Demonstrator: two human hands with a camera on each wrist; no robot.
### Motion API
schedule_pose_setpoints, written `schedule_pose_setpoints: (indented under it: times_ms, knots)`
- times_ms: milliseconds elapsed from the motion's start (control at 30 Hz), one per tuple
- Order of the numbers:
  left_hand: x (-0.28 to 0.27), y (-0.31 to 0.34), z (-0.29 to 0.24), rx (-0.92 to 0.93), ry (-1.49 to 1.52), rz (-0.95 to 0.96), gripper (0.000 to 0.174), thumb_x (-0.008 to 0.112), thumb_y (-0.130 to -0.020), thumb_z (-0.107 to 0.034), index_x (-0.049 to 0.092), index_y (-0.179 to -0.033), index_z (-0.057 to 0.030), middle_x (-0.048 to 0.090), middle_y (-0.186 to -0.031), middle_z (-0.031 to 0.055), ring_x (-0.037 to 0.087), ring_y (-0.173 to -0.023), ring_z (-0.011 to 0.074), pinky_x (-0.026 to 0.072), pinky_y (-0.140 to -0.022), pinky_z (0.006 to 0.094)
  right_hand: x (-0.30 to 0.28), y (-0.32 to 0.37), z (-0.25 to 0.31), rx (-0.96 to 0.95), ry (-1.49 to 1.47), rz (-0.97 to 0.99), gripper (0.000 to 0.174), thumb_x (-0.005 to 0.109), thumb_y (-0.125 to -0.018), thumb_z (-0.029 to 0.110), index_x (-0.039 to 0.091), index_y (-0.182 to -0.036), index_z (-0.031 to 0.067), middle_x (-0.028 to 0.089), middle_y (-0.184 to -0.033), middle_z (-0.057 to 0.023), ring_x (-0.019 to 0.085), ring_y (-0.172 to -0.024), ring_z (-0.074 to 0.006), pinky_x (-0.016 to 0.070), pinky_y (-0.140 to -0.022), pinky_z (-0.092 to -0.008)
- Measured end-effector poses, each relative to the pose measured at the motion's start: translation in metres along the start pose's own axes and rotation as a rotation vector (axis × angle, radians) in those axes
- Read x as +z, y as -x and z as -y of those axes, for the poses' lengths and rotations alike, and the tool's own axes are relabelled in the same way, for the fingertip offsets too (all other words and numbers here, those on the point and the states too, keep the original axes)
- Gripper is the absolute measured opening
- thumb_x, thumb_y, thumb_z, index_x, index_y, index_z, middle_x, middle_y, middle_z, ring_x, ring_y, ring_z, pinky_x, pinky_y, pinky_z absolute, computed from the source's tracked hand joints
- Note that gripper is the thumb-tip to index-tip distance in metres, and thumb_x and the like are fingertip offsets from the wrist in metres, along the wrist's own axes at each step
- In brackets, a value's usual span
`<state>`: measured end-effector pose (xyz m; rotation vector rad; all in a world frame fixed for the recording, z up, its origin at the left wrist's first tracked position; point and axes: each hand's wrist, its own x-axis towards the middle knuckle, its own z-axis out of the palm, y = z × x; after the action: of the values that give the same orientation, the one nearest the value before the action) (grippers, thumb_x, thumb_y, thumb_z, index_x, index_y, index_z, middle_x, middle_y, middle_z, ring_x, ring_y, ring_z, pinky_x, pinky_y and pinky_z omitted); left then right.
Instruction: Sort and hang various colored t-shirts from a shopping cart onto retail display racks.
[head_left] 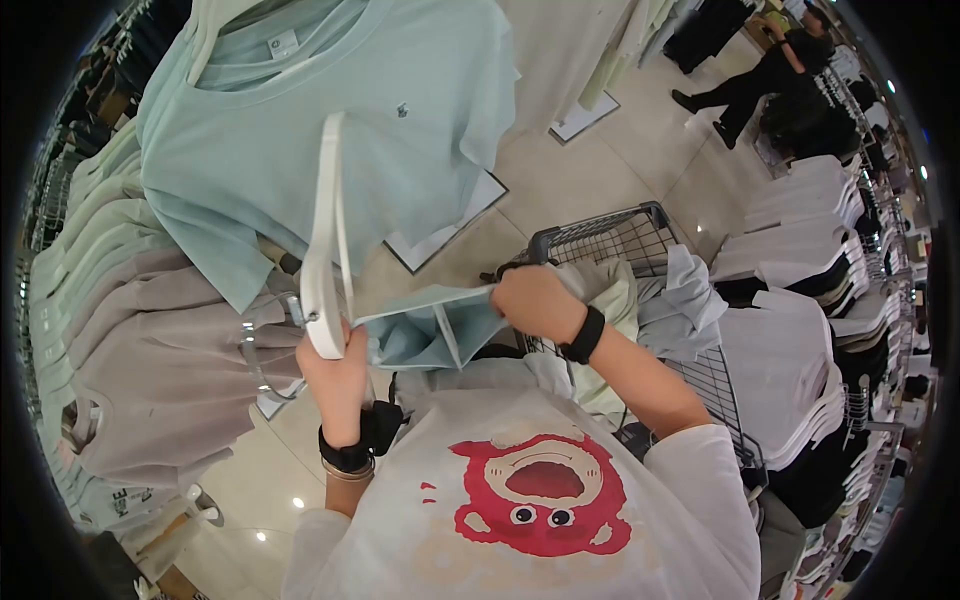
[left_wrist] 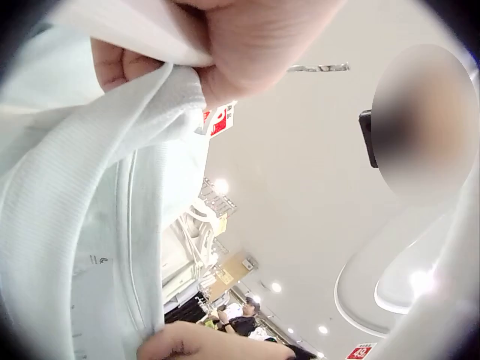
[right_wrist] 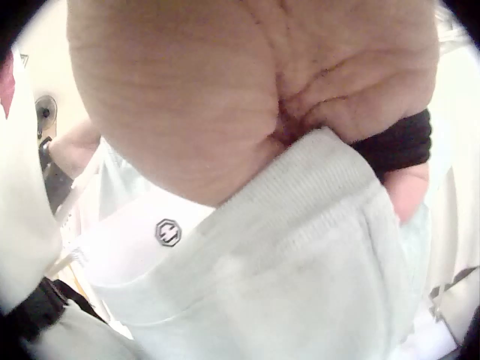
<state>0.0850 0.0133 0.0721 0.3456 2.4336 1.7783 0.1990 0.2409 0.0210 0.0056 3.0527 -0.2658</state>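
In the head view a pale blue-green garment (head_left: 415, 335) is stretched between both hands, its neck opening facing up. My left hand (head_left: 335, 385) grips a white hanger (head_left: 323, 230) together with one side of the garment. My right hand (head_left: 540, 303) pinches the other side of the neckband. From the left wrist view, the ribbed collar (left_wrist: 90, 157) runs down from the left fingers (left_wrist: 135, 67) beside the hanger. The right wrist view shows the right hand (right_wrist: 202, 82) curled over the ribbed edge, near a label with a small dark logo (right_wrist: 168, 232).
A similar blue-green shirt (head_left: 340, 130) hangs directly ahead. Racks of pale shirts (head_left: 160, 340) stand at the left and more white shirts (head_left: 775, 360) at the right. A wire cart (head_left: 600, 235) holding clothes is beside the right arm. A person in black (head_left: 745, 85) is further back.
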Motion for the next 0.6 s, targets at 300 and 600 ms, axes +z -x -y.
schedule_pose_setpoints:
  times_ms: [300,600]
  knots:
    - [0.005,0.010,-0.013,0.017,0.027,0.158,0.016,0.063,-0.067,-0.001,0.047,-0.065,-0.0026,0.047,-0.058,0.0006,0.043,-0.055,0.0085,0.0371,-0.052,0.0246,0.006,0.012,0.050,-0.208,-0.630,0.436,0.069,0.047,-0.067,0.005,0.041,-0.131,0.0296,0.058,-0.078,-0.0188,0.057,-0.074,-0.0347,0.0464,-0.068,-0.0412]
    - [0.010,0.010,-0.048,-0.004,0.267,0.203,0.022,0.064,-0.066,0.001,0.043,-0.063,-0.0054,0.045,-0.059,-0.0006,0.043,-0.057,0.0072,0.0369,-0.053,0.0234,-0.008,-0.008,0.078,0.136,-0.418,0.100,0.052,0.057,-0.071,0.057,0.066,-0.086,0.0089,0.062,-0.069,-0.0150,0.061,-0.067,-0.0323,0.0487,-0.059,-0.0396]
